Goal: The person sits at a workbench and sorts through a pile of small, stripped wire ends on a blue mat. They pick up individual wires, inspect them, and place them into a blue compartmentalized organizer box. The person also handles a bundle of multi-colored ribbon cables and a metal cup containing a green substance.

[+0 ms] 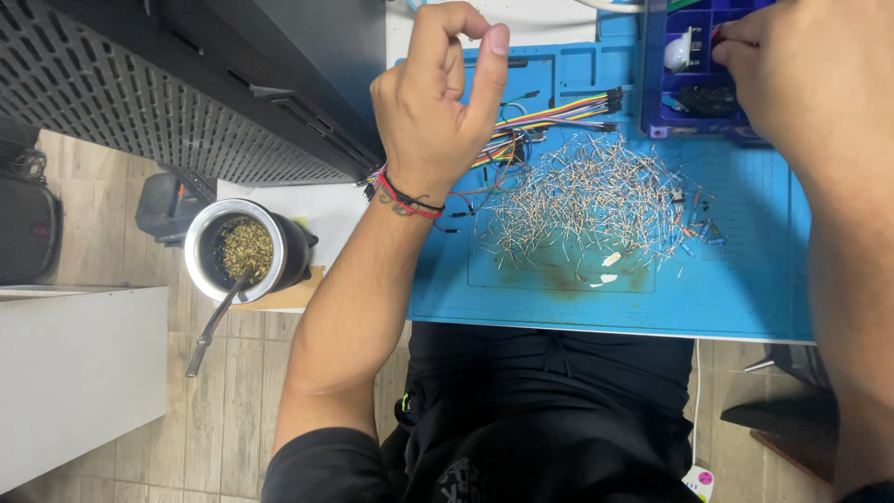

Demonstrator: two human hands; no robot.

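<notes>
My left hand (438, 98) hovers over the left part of a blue work mat (736, 289), thumb and forefinger pinched together; whether something tiny sits between them I cannot tell. Under it lies a bundle of coloured jumper wires (559, 112). A loose heap of small wire-legged components (587, 200) covers the middle of the mat. My right hand (801, 74) reaches into a blue compartment box (694, 65) at the top right, fingertips pinched over a compartment near a small white part (683, 51). A red and black cord circles my left wrist.
A black cup with a metal rim (244, 250), full of green herb with a metal straw, stands left of the mat on a white surface. A dark perforated panel (168, 84) fills the upper left. Tiled floor and a white cabinet (79, 382) lie below.
</notes>
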